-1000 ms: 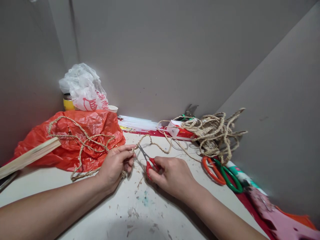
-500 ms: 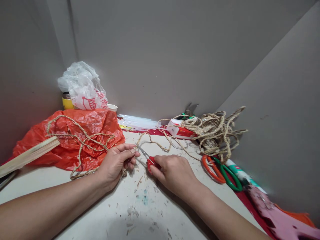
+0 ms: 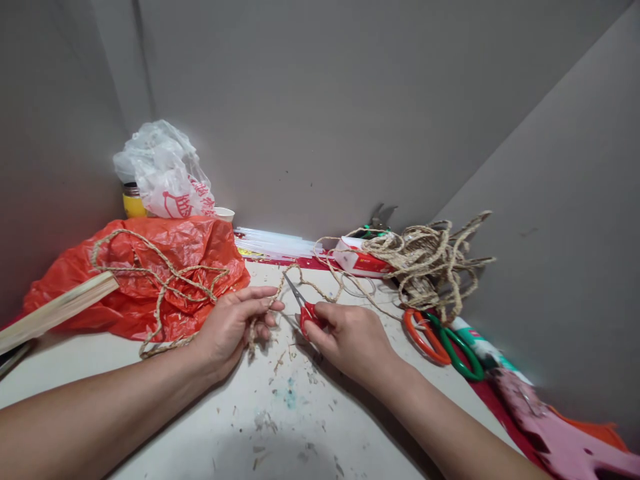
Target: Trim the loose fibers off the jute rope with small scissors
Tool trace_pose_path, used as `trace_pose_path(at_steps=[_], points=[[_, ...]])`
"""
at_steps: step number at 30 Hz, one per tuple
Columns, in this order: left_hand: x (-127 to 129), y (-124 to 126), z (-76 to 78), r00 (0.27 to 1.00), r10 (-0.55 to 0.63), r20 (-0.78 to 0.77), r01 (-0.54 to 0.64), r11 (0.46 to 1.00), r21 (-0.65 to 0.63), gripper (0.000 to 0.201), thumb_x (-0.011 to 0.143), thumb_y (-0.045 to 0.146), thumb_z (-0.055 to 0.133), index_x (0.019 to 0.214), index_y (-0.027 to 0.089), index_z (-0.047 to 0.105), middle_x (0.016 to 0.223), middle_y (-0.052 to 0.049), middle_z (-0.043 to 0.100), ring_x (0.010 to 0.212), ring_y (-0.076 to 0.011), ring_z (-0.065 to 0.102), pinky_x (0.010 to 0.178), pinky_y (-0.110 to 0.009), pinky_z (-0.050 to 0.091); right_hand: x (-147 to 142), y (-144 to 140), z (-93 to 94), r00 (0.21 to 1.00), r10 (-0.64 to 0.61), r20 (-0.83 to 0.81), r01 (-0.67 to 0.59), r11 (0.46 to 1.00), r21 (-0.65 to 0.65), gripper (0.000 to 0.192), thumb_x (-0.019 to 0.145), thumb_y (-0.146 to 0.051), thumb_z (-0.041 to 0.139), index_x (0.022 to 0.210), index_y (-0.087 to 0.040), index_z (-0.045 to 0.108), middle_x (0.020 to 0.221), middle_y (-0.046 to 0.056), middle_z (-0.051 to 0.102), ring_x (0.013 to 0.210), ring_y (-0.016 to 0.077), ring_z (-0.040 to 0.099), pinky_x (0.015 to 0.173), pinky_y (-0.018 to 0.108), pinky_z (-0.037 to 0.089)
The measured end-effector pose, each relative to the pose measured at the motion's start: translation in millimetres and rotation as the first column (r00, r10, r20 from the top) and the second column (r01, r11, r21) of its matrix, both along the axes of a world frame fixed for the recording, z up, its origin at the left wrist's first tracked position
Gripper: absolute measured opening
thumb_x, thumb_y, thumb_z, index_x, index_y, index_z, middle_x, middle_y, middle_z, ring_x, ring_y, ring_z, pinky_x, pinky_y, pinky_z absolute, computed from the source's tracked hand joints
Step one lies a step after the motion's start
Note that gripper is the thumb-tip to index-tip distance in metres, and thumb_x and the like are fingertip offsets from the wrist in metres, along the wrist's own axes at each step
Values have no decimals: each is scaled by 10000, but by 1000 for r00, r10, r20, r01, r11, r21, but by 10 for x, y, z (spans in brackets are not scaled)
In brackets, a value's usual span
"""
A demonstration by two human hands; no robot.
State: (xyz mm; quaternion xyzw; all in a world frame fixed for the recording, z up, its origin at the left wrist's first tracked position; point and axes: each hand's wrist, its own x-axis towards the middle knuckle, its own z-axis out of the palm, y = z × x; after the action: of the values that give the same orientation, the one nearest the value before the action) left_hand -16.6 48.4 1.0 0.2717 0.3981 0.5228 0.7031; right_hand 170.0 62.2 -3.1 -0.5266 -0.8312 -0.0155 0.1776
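My left hand [image 3: 231, 328] pinches a thin braided straw rope [image 3: 313, 286]. A short knotted end hangs below its fingers, while the rest loops off to the right over the white tabletop. Red-handled scissors [image 3: 306, 319] are gripped in my right hand [image 3: 355, 339], their blades pointing up and left, just right of the rope near the left fingertips. The blades look closed or nearly so. Another length of rope [image 3: 165, 285] lies looped over a crumpled orange plastic bag [image 3: 120, 313], beside my left wrist.
At the right lies a heap of straw rope [image 3: 430, 250], near orange and green loop handles [image 3: 463, 360]. Clear sticks [image 3: 280, 243] and a red-and-white box [image 3: 357, 261] line the back wall. A wooden strip [image 3: 60, 312] sits at left. Small scraps litter the tabletop [image 3: 240, 400].
The scissor blades have moved right, away from the rope at my left fingertips, and come closer together. My right hand has shifted slightly right, and more of the rope end shows below my left hand.
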Motion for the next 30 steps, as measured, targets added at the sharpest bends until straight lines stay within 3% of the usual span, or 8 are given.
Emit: trace_pose_path(at_steps=[5, 9, 13, 20, 23, 27, 30], points=[[7, 13, -23, 997, 58, -44, -55, 997, 55, 284, 658, 113, 696, 933, 102, 625, 791, -68, 668, 508, -58, 526, 463, -171, 413, -18, -56, 62, 996, 79, 32, -77, 996, -41, 207, 731, -325, 512, 570, -196, 523, 520, -25, 580, 473, 97, 443, 501, 251, 213], [14, 10, -47, 982, 144, -122, -129, 984, 121, 343, 638, 156, 724, 957, 106, 610, 717, -22, 640, 528, -70, 532, 488, -184, 407, -35, -75, 104, 988, 70, 141, -65, 997, -42, 210, 717, -356, 533, 583, -195, 536, 518, -12, 580, 467, 102, 430, 501, 258, 191], [9, 6, -89, 960, 164, -227, -123, 975, 183, 367, 647, 159, 712, 998, 126, 608, 746, -8, 644, 580, -76, 554, 574, -203, 433, -45, -76, 126, 967, 63, 248, -66, 998, 5, 250, 742, -405, 517, 615, -195, 566, 535, 12, 594, 486, 127, 452, 516, 270, 184], [18, -20, -32, 964, 176, -201, -139, 973, 185, 422, 620, 140, 720, 1025, 134, 600, 753, -4, 649, 623, -90, 573, 601, -209, 434, -21, -75, 126, 946, 71, 315, -79, 997, 11, 260, 815, -362, 497, 650, -191, 603, 566, 27, 617, 495, 127, 464, 527, 278, 183], [19, -23, -8, 969, 139, -203, -111, 983, 143, 410, 656, 192, 699, 1042, 132, 576, 717, -20, 656, 568, -92, 563, 533, -202, 409, 3, -49, 114, 958, 66, 280, -68, 998, -3, 257, 816, -358, 503, 645, -192, 602, 555, 13, 607, 479, 112, 443, 517, 268, 172], [5, 1, -61, 982, -14, -188, 29, 996, 79, 214, 708, 255, 658, 855, 117, 588, 709, -57, 662, 516, -81, 540, 485, -195, 395, 20, -22, 111, 970, 48, 236, -42, 999, -31, 254, 811, -354, 500, 639, -193, 595, 545, 3, 597, 469, 104, 425, 506, 261, 157], [-2, 13, -106, 986, -40, -163, 56, 994, 90, 157, 720, 240, 642, 797, 120, 578, 655, -30, 634, 451, -64, 492, 445, -195, 387, 11, -22, 120, 970, 47, 237, -40, 999, -35, 248, 790, -362, 512, 625, -192, 585, 538, 3, 593, 462, 104, 417, 503, 262, 155]])
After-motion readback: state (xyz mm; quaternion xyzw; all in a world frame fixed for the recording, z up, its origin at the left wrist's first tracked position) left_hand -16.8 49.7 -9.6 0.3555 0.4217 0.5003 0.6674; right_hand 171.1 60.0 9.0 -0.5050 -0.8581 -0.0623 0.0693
